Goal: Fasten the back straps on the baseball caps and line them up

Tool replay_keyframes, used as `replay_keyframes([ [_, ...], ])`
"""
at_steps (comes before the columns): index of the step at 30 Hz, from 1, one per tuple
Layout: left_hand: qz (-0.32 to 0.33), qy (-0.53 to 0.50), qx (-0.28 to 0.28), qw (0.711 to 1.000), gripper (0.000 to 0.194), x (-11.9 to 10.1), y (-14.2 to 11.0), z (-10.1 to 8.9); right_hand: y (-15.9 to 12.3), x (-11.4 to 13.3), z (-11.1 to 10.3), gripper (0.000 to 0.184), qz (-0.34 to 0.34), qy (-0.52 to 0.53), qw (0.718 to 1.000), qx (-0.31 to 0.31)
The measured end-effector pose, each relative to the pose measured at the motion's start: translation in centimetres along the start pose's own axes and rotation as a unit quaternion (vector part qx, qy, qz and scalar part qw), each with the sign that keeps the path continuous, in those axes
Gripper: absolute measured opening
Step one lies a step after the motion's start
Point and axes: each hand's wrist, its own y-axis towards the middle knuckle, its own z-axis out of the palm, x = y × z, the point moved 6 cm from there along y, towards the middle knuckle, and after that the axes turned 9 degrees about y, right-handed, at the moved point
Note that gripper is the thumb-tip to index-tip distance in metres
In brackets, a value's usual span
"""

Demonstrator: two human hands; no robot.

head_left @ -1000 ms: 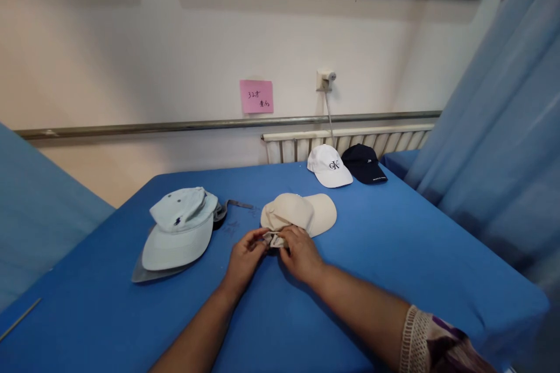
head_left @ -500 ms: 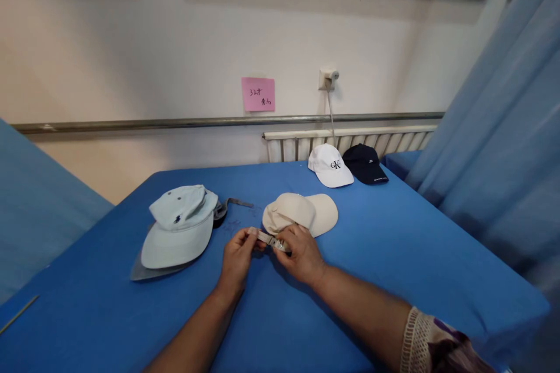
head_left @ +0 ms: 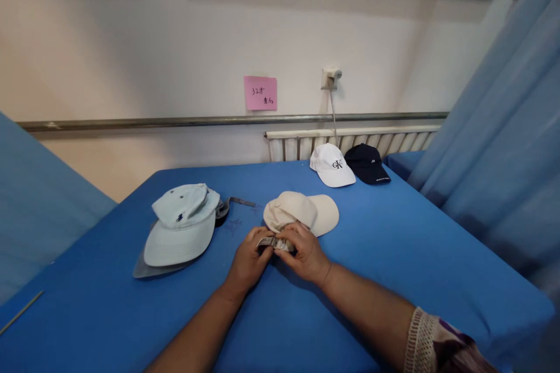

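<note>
Here I have both hands at the back of the beige cap (head_left: pixel 301 213), which lies near the middle of the blue tabletop (head_left: pixel 394 245) with its brim pointing away and to the right. My left hand (head_left: pixel 248 262) and right hand (head_left: pixel 306 253) meet over the cap's rear strap (head_left: pixel 273 242), and the fingers (head_left: pixel 262 236) of both are pinched narrow on it, the strap lying short between them with what looks like a small buckle at its middle. I judge the strap work to be underway rather than finished: the strap is in my grip, the cap's crown sits slumped rather than shaped, and I cannot tell whether the buckle is closed. The other caps lie untouched: a pale blue cap (head_left: pixel 181 224) to the left resting on a grey cap (head_left: pixel 153 268) whose brim shows beneath it, and a white cap (head_left: pixel 331 164) just beside a navy cap (head_left: pixel 366 164) at the far edge. The surface is a smooth blue cloth. Behind it runs a cream wall with a metal rail (head_left: pixel 175 122), a pink note (head_left: pixel 260 93), a wall socket (head_left: pixel 330 78) with its cord, and a white radiator (head_left: pixel 350 140); blue curtains (head_left: pixel 503 128) hang on the right.
</note>
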Motion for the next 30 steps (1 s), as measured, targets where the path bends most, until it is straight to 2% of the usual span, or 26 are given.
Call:
replay_keyframes([
  [5, 0.043, 0.093, 0.013, 0.995, 0.018, -1.1, -0.8, -0.4, -0.1, 0.3, 0.4, 0.028, 0.036, -0.071, 0.996, 0.031],
  [8, 0.047, 0.129, 0.018, 0.99, 0.015, -1.4, -1.1, -0.4, -0.2, 0.5, 0.2, 0.021, 0.026, -0.059, 0.998, 0.021],
  [12, -0.001, 0.149, 0.029, 0.988, 0.013, -0.3, -0.9, 0.0, -0.3, 1.3, 0.0, 0.019, -0.005, -0.017, 1.0, -0.003],
  [16, -0.117, 0.142, 0.014, 0.983, 0.013, 2.9, -0.1, -0.8, -0.6, 2.3, -0.4, 0.02, -0.036, 0.012, 0.999, -0.03],
  [20, -0.27, 0.001, -0.038, 0.962, 0.026, 6.3, -0.2, -1.8, -0.7, 2.2, -0.6, 0.025, -0.031, 0.033, 0.998, -0.043],
  [22, -0.303, -0.071, -0.08, 0.947, 0.039, 6.6, -0.6, -2.0, -0.7, 2.0, -0.8, 0.03, -0.027, 0.049, 0.997, -0.056],
  [24, -0.287, -0.098, -0.13, 0.944, 0.048, 5.8, -0.8, -2.4, -0.6, 2.1, -0.9, 0.039, -0.029, 0.062, 0.996, -0.056],
  [27, -0.235, -0.096, -0.195, 0.947, 0.053, 4.2, -0.9, -3.1, -0.5, 2.7, -0.5, 0.052, -0.055, 0.074, 0.996, 0.007],
  [29, -0.235, -0.097, -0.205, 0.945, 0.056, 4.0, -0.9, -3.3, -0.3, 2.3, -1.2, 0.044, -0.053, 0.067, 0.996, 0.005],
  [30, -0.246, -0.101, -0.201, 0.943, 0.058, 4.2, -0.9, -3.2, -0.1, 1.4, -2.2, 0.038, -0.032, 0.056, 0.998, -0.028],
])
